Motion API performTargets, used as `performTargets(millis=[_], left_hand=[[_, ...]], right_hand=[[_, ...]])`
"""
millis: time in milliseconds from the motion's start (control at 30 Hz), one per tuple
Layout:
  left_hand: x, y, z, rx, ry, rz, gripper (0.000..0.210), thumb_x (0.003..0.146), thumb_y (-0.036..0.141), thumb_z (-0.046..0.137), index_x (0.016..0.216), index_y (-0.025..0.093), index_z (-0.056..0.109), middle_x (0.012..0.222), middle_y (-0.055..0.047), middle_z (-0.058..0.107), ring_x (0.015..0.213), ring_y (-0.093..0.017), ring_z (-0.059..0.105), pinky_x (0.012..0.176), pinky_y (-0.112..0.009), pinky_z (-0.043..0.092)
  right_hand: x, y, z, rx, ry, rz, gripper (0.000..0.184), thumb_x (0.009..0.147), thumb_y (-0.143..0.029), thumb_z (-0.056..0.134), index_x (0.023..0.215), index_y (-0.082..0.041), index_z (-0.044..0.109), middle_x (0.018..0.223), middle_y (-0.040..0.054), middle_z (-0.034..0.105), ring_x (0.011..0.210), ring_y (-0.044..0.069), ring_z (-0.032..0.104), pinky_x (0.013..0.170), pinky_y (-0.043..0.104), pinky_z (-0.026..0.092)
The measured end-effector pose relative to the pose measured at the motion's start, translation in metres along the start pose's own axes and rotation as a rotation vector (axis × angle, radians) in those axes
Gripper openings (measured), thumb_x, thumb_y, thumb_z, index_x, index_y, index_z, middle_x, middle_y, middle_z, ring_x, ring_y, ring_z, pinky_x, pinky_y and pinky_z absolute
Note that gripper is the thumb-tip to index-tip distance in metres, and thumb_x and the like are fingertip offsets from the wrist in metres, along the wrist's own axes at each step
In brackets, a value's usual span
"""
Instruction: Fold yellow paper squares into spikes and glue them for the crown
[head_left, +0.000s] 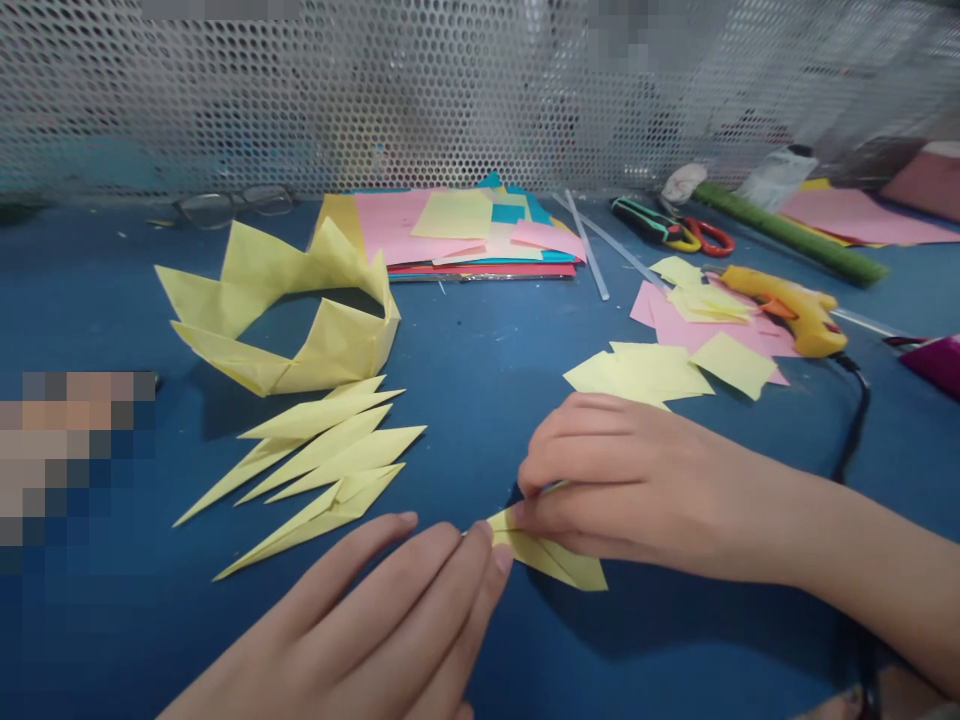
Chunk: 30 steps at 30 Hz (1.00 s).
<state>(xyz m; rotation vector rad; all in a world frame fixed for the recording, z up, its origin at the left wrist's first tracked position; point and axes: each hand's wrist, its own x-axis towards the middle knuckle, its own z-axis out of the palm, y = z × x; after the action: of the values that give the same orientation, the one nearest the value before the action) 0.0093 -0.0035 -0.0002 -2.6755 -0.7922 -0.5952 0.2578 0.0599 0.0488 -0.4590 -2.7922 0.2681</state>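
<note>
A partly folded yellow paper piece (559, 562) lies on the blue tabletop at the lower middle. My left hand (397, 610) reaches in from the bottom and grips its left tip at the fingertips. My right hand (652, 490), fingers curled, pinches the same paper along its upper edge and hides part of it. Several pointed folded yellow paper pieces (330, 475) lie in a slanting row left of my hands. Beyond them stands a yellow paper ring with pointed peaks (345, 345). Flat yellow paper squares (637, 370) lie just past my right hand.
A stack of coloured paper (405, 215) lies at the back, beside clear glue sticks (587, 245). Right of it are scissors (709, 238), a yellow glue gun (814, 315) with a black cord, and a green stick (787, 230). Glasses (206, 208) rest by the perforated metal screen (420, 100).
</note>
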Motion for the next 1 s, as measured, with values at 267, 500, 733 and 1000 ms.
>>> performTargets(millis=[267, 500, 733, 1000], left_hand=[[0.003, -0.001, 0.005, -0.029, 0.051, 0.065, 0.032, 0.098, 0.032, 0.038, 0.113, 0.019, 0.063, 0.125, 0.002, 0.062, 0.118, -0.013, 0.050, 0.116, -0.028, 0.020], [0.004, -0.003, 0.002, -0.009, 0.073, 0.078, 0.030, 0.097, 0.030, 0.039, 0.112, 0.019, 0.063, 0.121, 0.003, 0.065, 0.116, -0.013, 0.052, 0.115, -0.028, 0.024], [0.000, -0.004, 0.002, 0.014, 0.015, 0.144, 0.029, 0.092, 0.021, 0.042, 0.114, 0.019, 0.061, 0.129, -0.001, 0.058, 0.121, -0.017, 0.049, 0.115, -0.033, 0.025], [0.001, 0.000, 0.002, 0.015, -0.035, 0.093, 0.036, 0.095, 0.022, 0.041, 0.127, 0.019, 0.056, 0.126, 0.000, 0.061, 0.117, -0.019, 0.049, 0.115, -0.033, 0.020]], right_hand=[[0.003, -0.004, 0.001, -0.100, -0.046, -0.020, 0.035, 0.100, -0.014, 0.042, 0.077, -0.013, 0.069, 0.086, 0.0027, 0.066, 0.083, 0.015, 0.054, 0.077, 0.030, 0.043], [0.002, -0.006, -0.003, -0.016, -0.088, 0.032, 0.031, 0.098, -0.012, 0.044, 0.087, -0.011, 0.072, 0.091, 0.0059, 0.067, 0.088, 0.017, 0.056, 0.082, 0.031, 0.043], [0.002, -0.007, -0.003, 0.055, -0.053, 0.109, 0.025, 0.094, -0.017, 0.050, 0.094, -0.013, 0.074, 0.090, 0.0047, 0.069, 0.083, 0.017, 0.056, 0.076, 0.033, 0.041], [-0.001, -0.013, -0.011, -0.062, -0.127, 0.207, 0.022, 0.088, -0.020, 0.055, 0.071, -0.017, 0.070, 0.084, 0.0029, 0.065, 0.075, 0.016, 0.052, 0.068, 0.034, 0.038]])
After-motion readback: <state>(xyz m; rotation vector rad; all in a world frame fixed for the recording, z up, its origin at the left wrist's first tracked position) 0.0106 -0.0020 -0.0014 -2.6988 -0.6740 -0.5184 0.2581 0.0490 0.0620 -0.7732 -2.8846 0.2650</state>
